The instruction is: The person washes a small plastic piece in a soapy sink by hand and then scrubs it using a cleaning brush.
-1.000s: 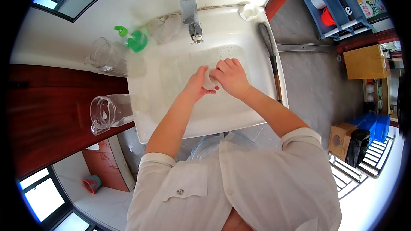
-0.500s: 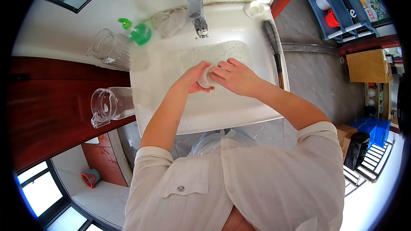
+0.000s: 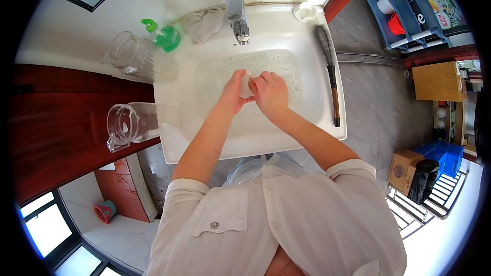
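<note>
Over the soapy water in the white sink (image 3: 220, 145), both my hands meet around a small white cup (image 3: 246, 86). My left hand (image 3: 233, 93) wraps it from the left side. From the right, the fingers of my right hand (image 3: 272, 95) are bent and pressed against the cup; their tips are partly hidden. Behind my hands stands the chrome faucet (image 3: 236, 13). A similar small white cup (image 3: 305, 12) sits on the sink's back right corner.
Left of the sink are two clear pitchers, a ribbed one (image 3: 134, 56) and a smooth one (image 3: 134, 125), and a green pump bottle (image 3: 168, 39). A crumpled cloth (image 3: 203, 24) lies by the faucet. A long-handled brush (image 3: 330, 74) rests along the right rim.
My right hand has turned, its forearm swinging inward to the left, and the cup is tilted differently between my hands. The brush's handle now shows fully.
</note>
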A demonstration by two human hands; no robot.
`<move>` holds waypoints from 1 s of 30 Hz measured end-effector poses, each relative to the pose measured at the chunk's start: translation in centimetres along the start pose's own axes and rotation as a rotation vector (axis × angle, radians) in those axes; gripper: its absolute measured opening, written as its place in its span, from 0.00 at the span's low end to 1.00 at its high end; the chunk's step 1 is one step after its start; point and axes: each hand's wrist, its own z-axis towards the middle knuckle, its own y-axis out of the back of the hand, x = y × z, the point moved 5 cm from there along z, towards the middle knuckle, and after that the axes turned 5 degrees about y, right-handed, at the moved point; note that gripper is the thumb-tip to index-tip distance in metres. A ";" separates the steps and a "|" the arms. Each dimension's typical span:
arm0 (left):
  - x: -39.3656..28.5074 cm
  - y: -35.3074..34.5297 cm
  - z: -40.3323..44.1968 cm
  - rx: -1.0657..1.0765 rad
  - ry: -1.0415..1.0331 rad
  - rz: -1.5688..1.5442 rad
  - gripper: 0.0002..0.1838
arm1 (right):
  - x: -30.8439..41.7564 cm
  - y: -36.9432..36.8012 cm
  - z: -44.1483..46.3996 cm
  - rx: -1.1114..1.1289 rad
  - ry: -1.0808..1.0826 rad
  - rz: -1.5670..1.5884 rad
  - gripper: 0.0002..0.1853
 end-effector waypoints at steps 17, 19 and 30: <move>-3.8 -0.5 -1.2 0.261 0.214 0.260 0.24 | 0.0 3.4 1.8 -0.020 0.327 0.184 0.04; -3.4 -0.7 -0.8 0.176 0.212 0.310 0.24 | 0.1 2.9 1.4 -0.076 0.339 0.062 0.06; -1.5 -1.2 -0.2 0.074 -0.655 0.173 0.25 | -2.6 -2.0 -1.2 -0.021 -1.100 1.062 0.07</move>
